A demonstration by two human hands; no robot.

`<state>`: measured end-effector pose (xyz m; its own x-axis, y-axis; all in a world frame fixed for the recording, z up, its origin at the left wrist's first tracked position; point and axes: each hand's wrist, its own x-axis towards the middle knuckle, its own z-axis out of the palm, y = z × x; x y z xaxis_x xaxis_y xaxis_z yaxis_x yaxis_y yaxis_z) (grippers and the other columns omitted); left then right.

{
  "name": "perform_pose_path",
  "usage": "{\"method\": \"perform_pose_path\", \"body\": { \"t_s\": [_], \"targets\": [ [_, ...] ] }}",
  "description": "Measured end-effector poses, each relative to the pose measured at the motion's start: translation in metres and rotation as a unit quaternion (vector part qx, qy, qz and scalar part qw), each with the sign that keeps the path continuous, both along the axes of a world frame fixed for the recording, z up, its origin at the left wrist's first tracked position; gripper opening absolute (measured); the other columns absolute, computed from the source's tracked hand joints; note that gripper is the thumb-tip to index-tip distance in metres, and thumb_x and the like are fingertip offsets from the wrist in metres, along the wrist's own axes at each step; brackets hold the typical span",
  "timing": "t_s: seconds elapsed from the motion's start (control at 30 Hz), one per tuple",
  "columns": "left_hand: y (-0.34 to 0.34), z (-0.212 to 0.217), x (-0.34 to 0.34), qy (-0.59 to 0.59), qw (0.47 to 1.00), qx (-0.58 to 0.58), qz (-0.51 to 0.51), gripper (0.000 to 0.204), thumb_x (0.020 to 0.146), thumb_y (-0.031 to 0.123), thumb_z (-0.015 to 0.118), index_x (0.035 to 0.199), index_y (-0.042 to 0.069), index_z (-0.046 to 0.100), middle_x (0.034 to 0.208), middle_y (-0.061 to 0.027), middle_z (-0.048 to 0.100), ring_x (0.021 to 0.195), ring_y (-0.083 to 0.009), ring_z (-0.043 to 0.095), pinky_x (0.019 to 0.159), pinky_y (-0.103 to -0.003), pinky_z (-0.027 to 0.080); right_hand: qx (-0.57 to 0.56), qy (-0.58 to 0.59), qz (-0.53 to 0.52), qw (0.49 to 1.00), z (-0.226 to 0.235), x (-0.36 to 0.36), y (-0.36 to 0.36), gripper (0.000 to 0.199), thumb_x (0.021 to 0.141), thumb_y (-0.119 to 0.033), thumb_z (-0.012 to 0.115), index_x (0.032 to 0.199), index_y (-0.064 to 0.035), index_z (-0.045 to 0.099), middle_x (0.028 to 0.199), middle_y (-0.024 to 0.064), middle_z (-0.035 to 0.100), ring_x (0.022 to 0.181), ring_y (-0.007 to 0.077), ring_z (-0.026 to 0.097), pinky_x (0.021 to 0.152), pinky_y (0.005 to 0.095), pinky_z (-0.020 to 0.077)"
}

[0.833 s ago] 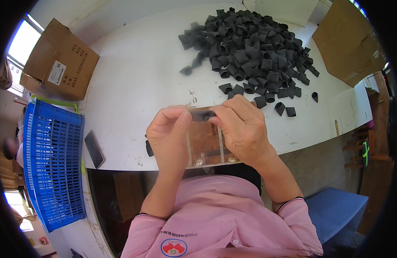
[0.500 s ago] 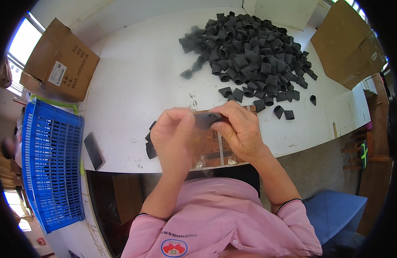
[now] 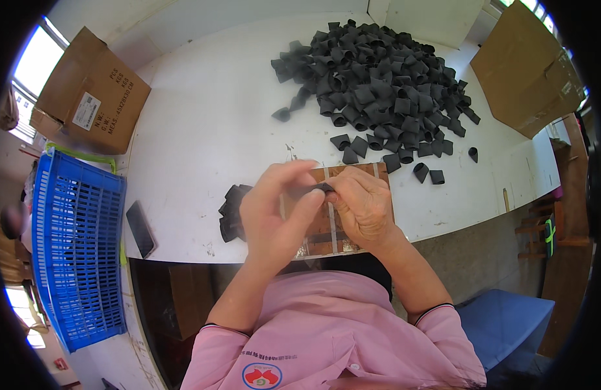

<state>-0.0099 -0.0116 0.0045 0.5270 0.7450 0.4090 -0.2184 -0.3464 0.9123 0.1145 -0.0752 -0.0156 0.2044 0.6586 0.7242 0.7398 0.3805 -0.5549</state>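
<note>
My right hand [image 3: 364, 203] pinches a small black tube-like piece [image 3: 324, 187] between thumb and fingers, over a brown board [image 3: 382, 195] with pale strips. My left hand [image 3: 274, 211] is close by on the piece's left side, its thumb and index finger apart. The left thumb tip lies next to the piece; whether they touch I cannot tell. Beside the left hand a small cluster of similar black pieces [image 3: 231, 213] rests on the table, partly hidden by that hand. A large heap of these black pieces [image 3: 385, 81] spreads over the far right of the table.
The white table [image 3: 196, 130] carries a phone [image 3: 141, 229] near its left edge. A blue plastic crate [image 3: 79, 250] stands at the left, with a cardboard box [image 3: 89, 94] beyond it. Another cardboard box [image 3: 528, 68] stands far right. A blue stool-like object [image 3: 505, 318] is below right.
My left thumb and fingers have spread apart, away from the piece. My right hand keeps hold of it, with less of it showing. More of the left cluster is visible.
</note>
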Motion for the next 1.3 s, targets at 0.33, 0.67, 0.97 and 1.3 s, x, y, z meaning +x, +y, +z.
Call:
{"method": "perform_pose_path", "body": {
  "t_s": [0.33, 0.67, 0.97, 1.3],
  "targets": [
    [0.011, -0.039, -0.006, 0.004, 0.988, 0.118, 0.099, 0.009, 0.079, 0.001, 0.056, 0.087, 0.000, 0.060, 0.076, -0.0053, 0.056, 0.066, -0.0101, 0.050, 0.058, -0.021, 0.041, -0.054, -0.095, 0.012, 0.994, 0.030, 0.011, 0.003, 0.019, 0.072, -0.010, 0.063, 0.063, -0.0040, 0.047, 0.057, 0.0075, 0.046, 0.050, 0.0218, 0.047, 0.043, 0.0294, 0.0358],
    [0.013, -0.123, -0.085, 0.423, 0.849, 0.219, 0.229, 0.034, 0.068, -0.003, 0.057, 0.100, 0.001, 0.051, 0.097, -0.0165, 0.049, 0.081, -0.0281, 0.053, 0.064, -0.031, 0.046, -0.173, 0.417, -0.006, 0.892, -0.019, 0.008, -0.027, 0.020, 0.087, -0.017, 0.051, 0.088, 0.0006, 0.060, 0.064, 0.0003, 0.053, 0.053, 0.0035, 0.044, 0.046, 0.0174, 0.0342],
    [0.033, -0.136, -0.097, 0.505, 0.785, 0.296, 0.204, 0.023, 0.068, -0.002, 0.058, 0.090, 0.000, 0.051, 0.091, -0.0142, 0.050, 0.081, -0.0315, 0.052, 0.066, -0.037, 0.045, -0.330, 0.395, 0.036, 0.857, -0.052, -0.020, -0.054, 0.019, 0.085, -0.017, 0.052, 0.083, 0.0014, 0.059, 0.057, 0.0002, 0.052, 0.054, 0.0047, 0.046, 0.048, 0.0198, 0.0374],
    [0.042, -0.134, -0.100, 0.415, 0.808, 0.360, 0.212, 0.011, 0.068, -0.007, 0.054, 0.075, 0.000, 0.048, 0.085, -0.0129, 0.050, 0.076, -0.0300, 0.050, 0.061, -0.037, 0.044, -0.355, 0.334, 0.084, 0.869, -0.050, -0.038, -0.048, 0.021, 0.083, -0.017, 0.053, 0.082, 0.0029, 0.058, 0.060, 0.0078, 0.056, 0.056, 0.0126, 0.053, 0.053, 0.0254, 0.0419]
  ]
}}
